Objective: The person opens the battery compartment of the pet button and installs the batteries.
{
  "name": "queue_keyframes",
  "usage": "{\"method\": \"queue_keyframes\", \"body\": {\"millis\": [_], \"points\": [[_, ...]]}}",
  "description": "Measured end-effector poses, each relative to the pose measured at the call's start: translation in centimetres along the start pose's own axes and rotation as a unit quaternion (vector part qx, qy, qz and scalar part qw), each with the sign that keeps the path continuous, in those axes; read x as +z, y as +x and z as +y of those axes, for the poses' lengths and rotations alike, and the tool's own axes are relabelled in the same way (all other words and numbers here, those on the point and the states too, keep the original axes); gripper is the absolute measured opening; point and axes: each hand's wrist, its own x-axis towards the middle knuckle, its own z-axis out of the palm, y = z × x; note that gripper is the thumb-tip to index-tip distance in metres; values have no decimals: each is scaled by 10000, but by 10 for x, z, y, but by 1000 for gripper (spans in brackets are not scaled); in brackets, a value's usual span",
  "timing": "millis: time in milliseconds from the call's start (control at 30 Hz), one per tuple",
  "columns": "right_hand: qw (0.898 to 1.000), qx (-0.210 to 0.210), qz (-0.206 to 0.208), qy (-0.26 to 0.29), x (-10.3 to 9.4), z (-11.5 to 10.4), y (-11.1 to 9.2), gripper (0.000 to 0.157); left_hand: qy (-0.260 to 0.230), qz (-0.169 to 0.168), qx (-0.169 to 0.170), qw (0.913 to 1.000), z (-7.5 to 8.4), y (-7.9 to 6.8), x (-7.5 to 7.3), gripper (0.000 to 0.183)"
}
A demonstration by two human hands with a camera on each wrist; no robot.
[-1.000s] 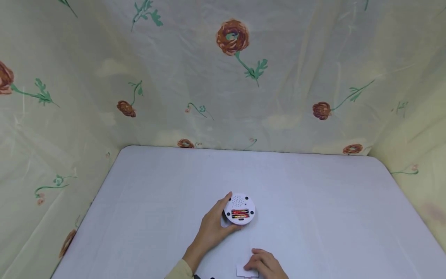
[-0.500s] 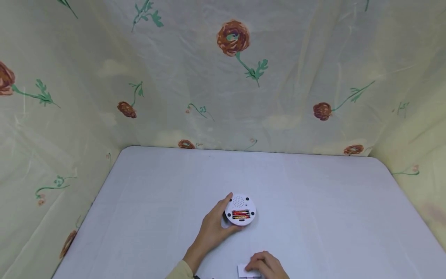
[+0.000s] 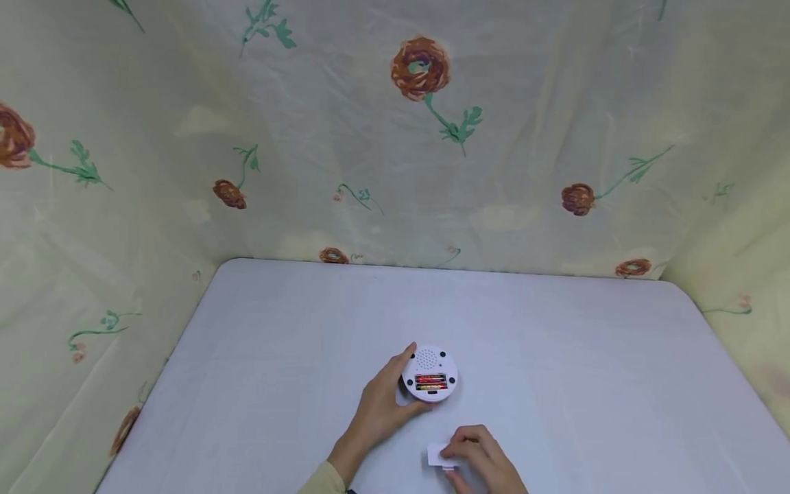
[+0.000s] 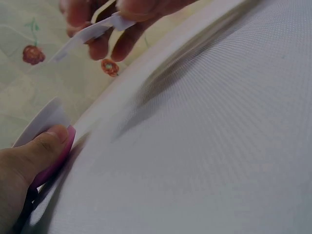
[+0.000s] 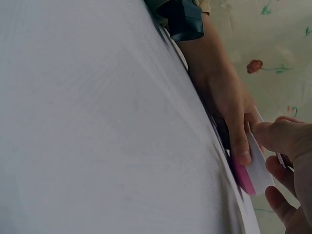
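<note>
My left hand [image 3: 376,410] grips a round white device [image 3: 427,361] by its side, thumb on the near edge. Its face with small holes and black feet is up, and red-and-black batteries [image 3: 431,381] sit in its uncovered slot. A pink band shows on the device's lower side [image 4: 57,162] in the left wrist view. My right hand [image 3: 484,456] pinches a small white battery cover [image 3: 435,455] between thumb and fingers, nearer to me than the device and apart from it. The left wrist view shows the cover [image 4: 80,39] raised off the table, a tab on its edge.
A white table [image 3: 296,343] with rounded far corners lies under both hands. Flower-patterned cloth [image 3: 481,171] hangs behind the table and along its sides. A dark object [image 5: 183,20] is strapped at the left wrist.
My right hand has picked the battery cover up off the table and moved it a little away from me, closer to the device. My left hand keeps its grip, and the head view has shifted slightly.
</note>
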Motion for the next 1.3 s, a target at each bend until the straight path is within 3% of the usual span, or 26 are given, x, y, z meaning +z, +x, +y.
{"method": "queue_keyframes", "body": {"millis": [133, 267, 433, 600, 900, 1133, 1300], "points": [[9995, -264, 136, 65, 0, 6, 7, 20, 11, 20, 67, 10000, 1, 0, 1, 100], [9983, -484, 271, 155, 2, 9, 12, 18, 34, 45, 105, 9999, 1, 0, 0, 100], [9991, -285, 228, 194, 2, 8, 17, 18, 46, 49, 90, 9999, 0, -1, 0, 100], [9998, -41, 121, 137, 0, 9, 24, 35, 67, 47, 90, 9999, -1, -1, 0, 100], [9998, 10, 189, 40, -1, 16, 34, 16, 113, 34, 63, 9999, 1, 0, 0, 100], [9990, 352, 171, -226, 0, 16, 42, 34, 137, 47, 37, 9999, 2, 0, -1, 99], [9982, 417, 284, -313, 3, 17, 46, 33, 152, 62, 31, 9999, 2, 0, 0, 98]]}}
